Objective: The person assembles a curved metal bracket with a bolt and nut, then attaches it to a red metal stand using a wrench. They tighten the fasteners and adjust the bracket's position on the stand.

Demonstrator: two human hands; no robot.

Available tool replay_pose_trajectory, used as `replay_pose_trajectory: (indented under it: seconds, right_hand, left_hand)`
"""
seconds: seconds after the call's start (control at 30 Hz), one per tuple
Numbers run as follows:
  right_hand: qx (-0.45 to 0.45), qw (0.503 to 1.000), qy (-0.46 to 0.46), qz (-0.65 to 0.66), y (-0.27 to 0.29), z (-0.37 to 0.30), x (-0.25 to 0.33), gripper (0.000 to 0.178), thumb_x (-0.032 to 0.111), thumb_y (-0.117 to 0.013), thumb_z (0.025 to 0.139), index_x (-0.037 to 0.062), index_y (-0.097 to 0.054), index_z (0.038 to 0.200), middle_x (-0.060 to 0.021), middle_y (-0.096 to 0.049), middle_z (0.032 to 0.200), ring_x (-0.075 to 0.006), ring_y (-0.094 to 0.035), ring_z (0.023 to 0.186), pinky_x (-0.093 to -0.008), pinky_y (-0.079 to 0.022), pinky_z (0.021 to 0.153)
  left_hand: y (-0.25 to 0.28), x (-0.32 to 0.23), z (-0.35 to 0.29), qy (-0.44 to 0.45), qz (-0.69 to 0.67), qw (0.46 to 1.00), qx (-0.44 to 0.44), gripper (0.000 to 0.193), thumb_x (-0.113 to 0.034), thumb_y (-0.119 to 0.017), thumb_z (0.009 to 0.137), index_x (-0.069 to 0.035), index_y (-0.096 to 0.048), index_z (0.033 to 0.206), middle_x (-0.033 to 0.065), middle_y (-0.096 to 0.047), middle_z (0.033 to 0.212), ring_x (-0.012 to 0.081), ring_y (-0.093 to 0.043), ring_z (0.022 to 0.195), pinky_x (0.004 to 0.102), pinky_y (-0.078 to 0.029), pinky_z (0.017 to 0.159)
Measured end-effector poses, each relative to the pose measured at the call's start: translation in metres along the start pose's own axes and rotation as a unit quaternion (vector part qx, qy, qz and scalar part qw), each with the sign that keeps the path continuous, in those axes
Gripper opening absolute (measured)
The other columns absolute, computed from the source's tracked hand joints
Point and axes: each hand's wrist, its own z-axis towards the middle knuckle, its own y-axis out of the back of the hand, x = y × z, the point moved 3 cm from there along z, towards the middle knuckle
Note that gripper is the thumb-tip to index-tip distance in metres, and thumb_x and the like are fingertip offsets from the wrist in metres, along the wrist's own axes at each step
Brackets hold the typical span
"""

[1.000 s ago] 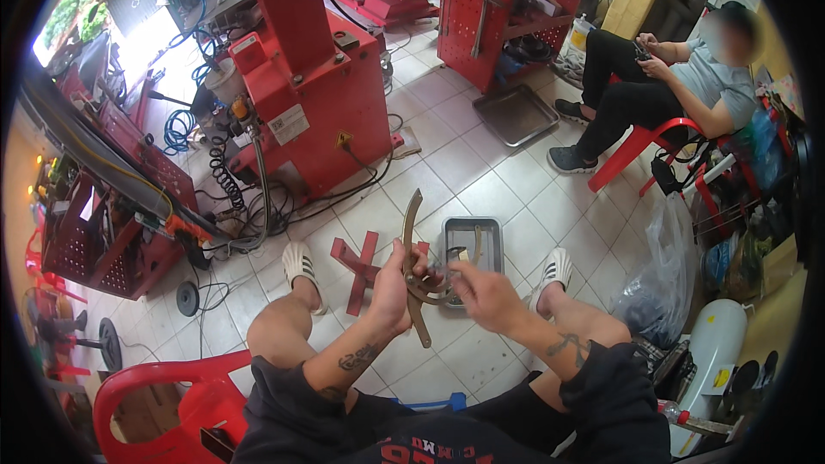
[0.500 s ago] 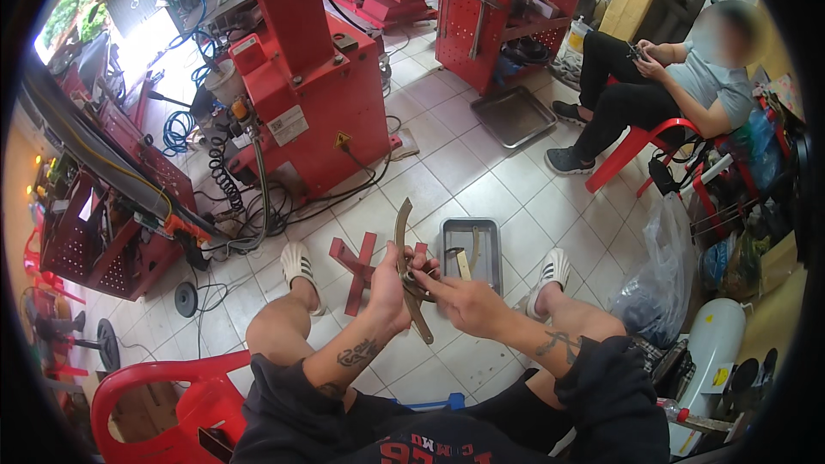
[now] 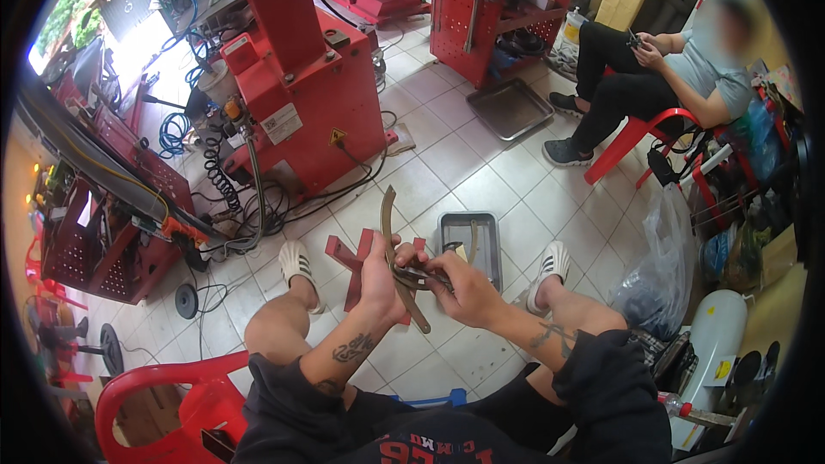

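Between my knees, my left hand [image 3: 376, 279] is closed round a long, curved, flat brownish metal bar [image 3: 388, 216]. The bar stands up past my fingers and ends below them in a tip with a small hole. My right hand [image 3: 468, 292] is closed too, its fingertips pressed at the bar's middle on a darker metal piece [image 3: 412, 278] whose kind I cannot make out. Behind my left hand a red metal cross-shaped stand [image 3: 342, 251] rests on the floor. A grey metal tray [image 3: 491, 245] beyond my right hand holds a thin curved strip [image 3: 473, 239].
A red machine [image 3: 301, 133] with hoses and cables stands ahead left. Another tray [image 3: 511, 112] lies near a red tool cart [image 3: 460, 21]. At right a person [image 3: 696, 77] sits on a red chair [image 3: 623, 146]. A plastic bag [image 3: 657, 266] and white tank [image 3: 718, 335] are nearby.
My right hand has turned and its fingers have curled in at the bar's middle. The bar and my left hand have shifted slightly left and up.
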Motion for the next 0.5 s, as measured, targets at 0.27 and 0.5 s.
replay_pose_trajectory:
  seconds: [0.27,0.5]
  right_hand:
    - [0.062,0.993,-0.091,0.029,0.001,-0.012,0.007,0.058,0.048,-0.072,0.090,0.0028,-0.052,0.120,-0.0190,-0.062,0.103,-0.0302,-0.064,0.091,-0.0414,-0.052,0.081]
    - [0.102,0.983,-0.141,0.054,-0.009,-0.012,0.012,0.087,0.061,-0.077,0.080,-0.0052,-0.047,0.128,-0.0242,-0.059,0.119,-0.0359,-0.062,0.103,-0.0422,-0.050,0.091]
  left_hand:
    - [0.002,-0.010,0.002,-0.071,-0.025,0.997,0.002,0.040,-0.050,-0.029,0.109,-0.015,-0.041,0.095,-0.0007,-0.035,0.061,0.0193,-0.048,0.065,0.0401,-0.048,0.078]
    - [0.014,0.008,0.013,-0.111,-0.007,0.994,0.012,0.038,-0.049,-0.033,0.109,-0.014,-0.040,0.098,0.0013,-0.035,0.065,0.0184,-0.043,0.064,0.0342,-0.043,0.071]
